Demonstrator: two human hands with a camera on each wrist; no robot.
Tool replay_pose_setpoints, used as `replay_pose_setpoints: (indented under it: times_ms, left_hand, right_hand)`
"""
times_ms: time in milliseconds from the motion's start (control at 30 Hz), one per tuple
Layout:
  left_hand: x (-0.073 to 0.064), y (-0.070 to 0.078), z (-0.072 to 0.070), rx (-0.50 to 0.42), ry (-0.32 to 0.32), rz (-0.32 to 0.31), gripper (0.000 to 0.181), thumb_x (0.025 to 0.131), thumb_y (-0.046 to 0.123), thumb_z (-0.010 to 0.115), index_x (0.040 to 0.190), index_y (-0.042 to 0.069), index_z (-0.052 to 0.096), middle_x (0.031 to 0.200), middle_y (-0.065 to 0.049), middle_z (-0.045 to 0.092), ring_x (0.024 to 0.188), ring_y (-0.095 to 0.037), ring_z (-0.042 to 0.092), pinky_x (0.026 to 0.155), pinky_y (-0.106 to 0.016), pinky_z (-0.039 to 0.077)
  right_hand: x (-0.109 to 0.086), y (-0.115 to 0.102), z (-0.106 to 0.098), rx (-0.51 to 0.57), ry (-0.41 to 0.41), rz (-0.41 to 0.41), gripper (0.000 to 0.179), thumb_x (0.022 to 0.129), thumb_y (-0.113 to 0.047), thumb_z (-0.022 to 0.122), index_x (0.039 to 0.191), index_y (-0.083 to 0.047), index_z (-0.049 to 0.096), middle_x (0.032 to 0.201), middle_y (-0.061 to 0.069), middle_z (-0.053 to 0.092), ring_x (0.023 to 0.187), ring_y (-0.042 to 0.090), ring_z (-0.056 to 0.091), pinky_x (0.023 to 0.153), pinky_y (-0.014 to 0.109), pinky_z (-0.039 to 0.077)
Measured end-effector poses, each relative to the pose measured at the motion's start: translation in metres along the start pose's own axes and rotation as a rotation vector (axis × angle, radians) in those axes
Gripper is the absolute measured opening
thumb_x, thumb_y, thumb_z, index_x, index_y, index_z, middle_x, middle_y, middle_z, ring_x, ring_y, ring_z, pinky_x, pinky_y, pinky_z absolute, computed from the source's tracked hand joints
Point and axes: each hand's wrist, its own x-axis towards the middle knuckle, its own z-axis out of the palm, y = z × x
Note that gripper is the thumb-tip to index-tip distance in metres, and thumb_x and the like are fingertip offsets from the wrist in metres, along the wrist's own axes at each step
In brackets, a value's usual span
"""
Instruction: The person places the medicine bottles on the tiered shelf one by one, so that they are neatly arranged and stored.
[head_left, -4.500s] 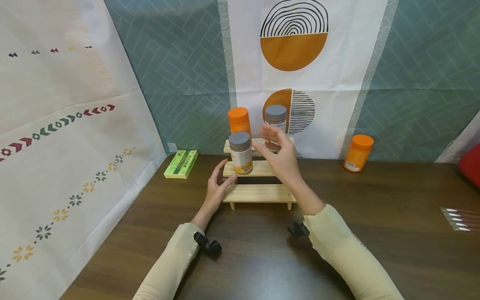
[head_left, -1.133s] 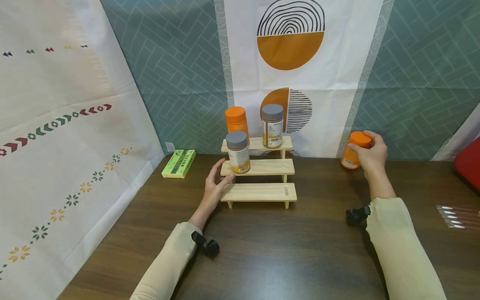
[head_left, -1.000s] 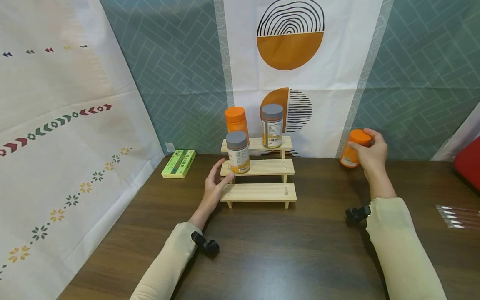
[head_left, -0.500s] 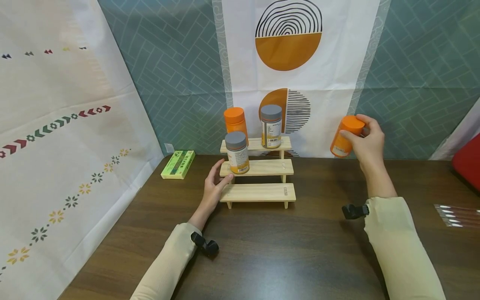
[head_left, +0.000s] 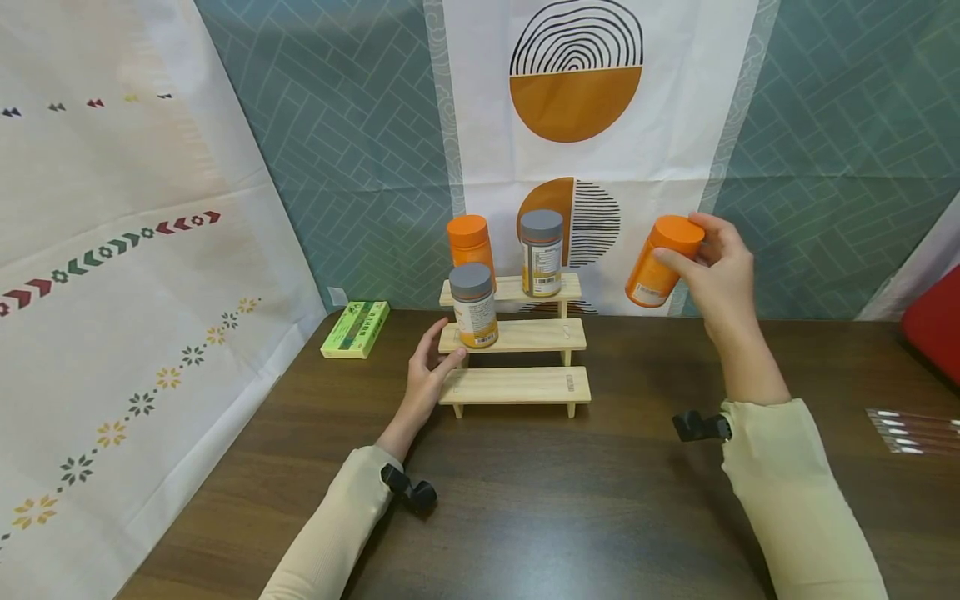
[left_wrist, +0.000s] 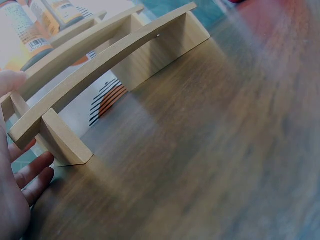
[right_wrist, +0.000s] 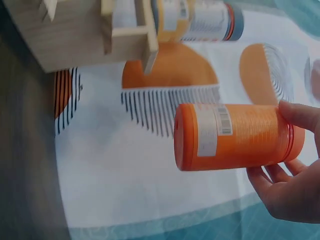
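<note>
My right hand (head_left: 722, 279) holds an orange bottle (head_left: 660, 262) up off the table, pinched near its lid and tilted. In the right wrist view the orange bottle (right_wrist: 235, 135) has thumb and fingers on either side of its cap end. A three-step wooden display stand (head_left: 517, 385) is at the centre. Its left end is gripped by my left hand (head_left: 429, 371), thumb at the middle step's edge. On that step, at the left, stands a grey-lidded bottle (head_left: 475, 312). The top step bears another orange bottle (head_left: 470, 237) and a second grey-lidded bottle (head_left: 542, 254).
A green-yellow box (head_left: 356, 329) lies on the dark wooden table (head_left: 540, 500) at the back left. Toward the right edge are a pack of white-tipped sticks (head_left: 911, 429) and a red object (head_left: 937, 325). Patterned cloth (head_left: 360, 167) hangs behind.
My right hand left the stand, took hold of the orange bottle at the right, lifted it and carried it left toward the stand. My left hand has stayed at the stand.
</note>
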Motion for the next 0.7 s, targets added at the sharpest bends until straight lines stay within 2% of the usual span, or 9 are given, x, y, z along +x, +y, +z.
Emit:
replay_pose_setpoints:
  times_ms: [200, 333, 467, 600, 700]
  left_hand:
    - [0.0, -0.001, -0.001, 0.006, 0.002, -0.002, 0.06, 0.094, 0.01, 0.061, 0.149, 0.007, 0.037, 0.143, -0.021, 0.049, 0.084, -0.014, 0.062, 0.08, -0.021, 0.049]
    - [0.0, 0.0, -0.001, 0.002, 0.008, -0.008, 0.06, 0.094, 0.01, 0.061, 0.149, 0.008, 0.038, 0.139, -0.022, 0.052, 0.083, -0.013, 0.062, 0.08, -0.021, 0.049]
    - [0.0, 0.0, -0.001, -0.004, 0.012, -0.01, 0.059, 0.094, 0.01, 0.062, 0.149, 0.009, 0.039, 0.132, -0.024, 0.055, 0.081, -0.012, 0.062, 0.079, -0.02, 0.05]
    - [0.001, 0.0, 0.0, -0.008, 0.008, -0.003, 0.06, 0.094, 0.009, 0.062, 0.149, 0.006, 0.038, 0.139, -0.022, 0.052, 0.082, -0.013, 0.063, 0.079, -0.02, 0.049]
    - [0.001, 0.0, 0.0, -0.011, 0.004, -0.002, 0.061, 0.094, 0.01, 0.061, 0.149, 0.005, 0.036, 0.148, -0.017, 0.046, 0.084, -0.016, 0.062, 0.079, -0.02, 0.049]
  right_hand:
    - [-0.01, -0.01, 0.012, -0.011, -0.035, -0.062, 0.062, 0.088, -0.023, 0.073, 0.143, -0.014, 0.045, 0.14, 0.006, 0.053, 0.114, 0.011, 0.054, 0.104, 0.03, 0.045]
    - [-0.016, -0.012, 0.022, -0.026, -0.056, -0.11, 0.06, 0.088, -0.02, 0.072, 0.142, -0.011, 0.046, 0.139, 0.011, 0.053, 0.114, 0.013, 0.056, 0.106, 0.032, 0.045]
    - [-0.022, -0.013, 0.03, -0.024, -0.083, -0.162, 0.06, 0.089, -0.019, 0.072, 0.142, -0.009, 0.046, 0.14, 0.014, 0.054, 0.109, 0.007, 0.057, 0.106, 0.033, 0.046]
    - [-0.027, -0.014, 0.038, 0.008, -0.111, -0.195, 0.057, 0.088, -0.016, 0.072, 0.14, -0.007, 0.047, 0.138, 0.014, 0.055, 0.105, 0.003, 0.057, 0.105, 0.031, 0.047]
    - [-0.032, -0.013, 0.046, 0.056, -0.145, -0.185, 0.056, 0.088, -0.013, 0.071, 0.138, -0.005, 0.047, 0.136, 0.011, 0.056, 0.104, 0.004, 0.057, 0.104, 0.029, 0.047]
